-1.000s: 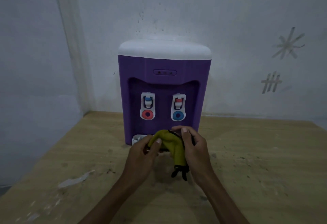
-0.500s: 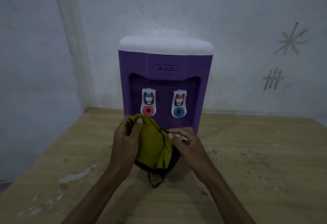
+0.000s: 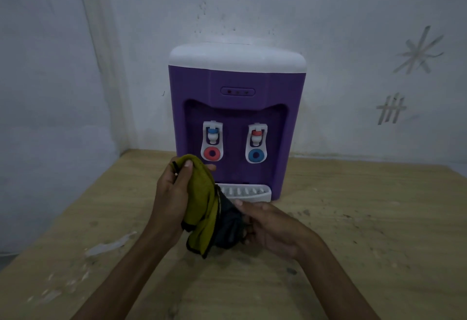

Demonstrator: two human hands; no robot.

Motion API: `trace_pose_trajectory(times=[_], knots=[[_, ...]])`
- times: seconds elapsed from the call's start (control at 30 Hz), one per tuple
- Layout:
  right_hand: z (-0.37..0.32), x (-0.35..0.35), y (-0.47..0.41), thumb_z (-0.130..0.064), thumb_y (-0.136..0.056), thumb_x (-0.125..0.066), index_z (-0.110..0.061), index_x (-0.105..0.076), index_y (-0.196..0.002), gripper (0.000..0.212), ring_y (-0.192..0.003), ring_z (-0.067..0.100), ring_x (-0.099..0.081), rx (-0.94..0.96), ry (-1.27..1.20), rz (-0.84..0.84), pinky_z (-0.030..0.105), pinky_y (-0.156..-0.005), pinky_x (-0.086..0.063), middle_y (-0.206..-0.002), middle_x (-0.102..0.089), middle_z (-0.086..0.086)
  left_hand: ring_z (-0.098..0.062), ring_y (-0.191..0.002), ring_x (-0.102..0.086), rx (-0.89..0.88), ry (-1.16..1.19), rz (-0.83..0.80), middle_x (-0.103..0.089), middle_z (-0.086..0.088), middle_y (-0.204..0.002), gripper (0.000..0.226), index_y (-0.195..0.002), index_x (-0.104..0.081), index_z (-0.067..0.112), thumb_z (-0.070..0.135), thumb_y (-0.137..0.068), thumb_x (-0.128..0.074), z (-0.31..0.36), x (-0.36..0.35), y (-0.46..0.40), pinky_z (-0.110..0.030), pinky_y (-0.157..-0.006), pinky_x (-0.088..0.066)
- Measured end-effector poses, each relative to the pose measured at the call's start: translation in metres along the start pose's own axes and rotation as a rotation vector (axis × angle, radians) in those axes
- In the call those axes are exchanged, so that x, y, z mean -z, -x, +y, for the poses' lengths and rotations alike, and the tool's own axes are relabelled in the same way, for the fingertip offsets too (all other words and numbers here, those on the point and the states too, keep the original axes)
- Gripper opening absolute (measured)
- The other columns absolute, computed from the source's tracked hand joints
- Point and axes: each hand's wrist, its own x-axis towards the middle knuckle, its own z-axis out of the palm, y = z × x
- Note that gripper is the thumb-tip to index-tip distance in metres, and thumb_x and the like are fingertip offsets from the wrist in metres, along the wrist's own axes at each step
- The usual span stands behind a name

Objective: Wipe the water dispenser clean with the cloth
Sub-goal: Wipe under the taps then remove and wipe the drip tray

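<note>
Now both hands grip the cloth (image 3: 202,203) lower; left hand (image 3: 174,193) raised, right hand (image 3: 267,226) dropped, uncovering the dispenser's (image 3: 237,117) drip tray (image 3: 246,192).

A single head-worn wide-angle camera looks forward and slightly downward from the table's near side. It faces the water dispenser (image 3: 237,120) squarely at close range, with the hands in the lower frame. Edge distortion probably bends the walls (image 3: 366,16).

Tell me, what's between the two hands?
The yellow cloth with its dark underside, bunched up. The left hand grips its top and the right hand holds its lower part, seen in the head view.
</note>
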Motion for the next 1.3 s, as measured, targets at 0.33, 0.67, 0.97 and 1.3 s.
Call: trace_pose_trajectory(times=[0.33,0.67,0.97,1.3], knots=[[-0.014,0.016,-0.008,-0.015,-0.108,-0.046,-0.016,-0.056,-0.085,0.024,-0.086,0.022,-0.065,0.398,0.008,0.506,0.043,-0.082,-0.06,-0.092,-0.066,0.01,-0.025,-0.094,-0.067,-0.074,-0.068,0.107,-0.07,-0.009,-0.097,0.029,-0.082,-0.071,0.037,0.029,-0.106,-0.055,0.006,0.012,-0.009,-0.057,-0.093,-0.055],[-0.024,0.039,-0.002,-0.023,-0.111,-0.047,-0.029,-0.06,-0.086,0.028,-0.087,0.024,-0.059,0.581,-0.375,0.673,0.042,-0.066,-0.056,-0.091,-0.065,0.006,-0.024,-0.098,-0.066,-0.04,-0.02,0.292,-0.07,-0.004,-0.101,0.018,-0.095,-0.07,0.029,0.032,-0.105,-0.055,0.009,0.025,-0.02,-0.059,-0.098,-0.053],[-0.02,0.048,-0.002,-0.027,-0.107,-0.047,0.0,-0.066,-0.124,0.037,-0.1,0.033,-0.071,0.046,-0.527,0.561,0.041,-0.064,-0.062,-0.108,-0.076,0.018,-0.012,-0.079,-0.057,-0.197,-0.269,0.261,-0.063,-0.004,-0.086,0.022,-0.092,-0.065,0.014,0.029,-0.106,-0.055,0.005,0.028,-0.016,-0.035,-0.072,-0.046],[0.0,0.051,-0.01,-0.038,-0.095,-0.07,-0.017,-0.063,-0.103,0.024,-0.102,0.024,-0.067,-0.09,0.496,0.65,0.047,-0.096,-0.056,-0.107,-0.072,0.008,-0.006,-0.069,-0.044,-0.376,-0.318,0.276,-0.048,-0.008,-0.077,0.025,-0.088,-0.056,0.005,0.023,-0.106,-0.055,0.014,0.028,-0.015,-0.028,-0.065,-0.038]])
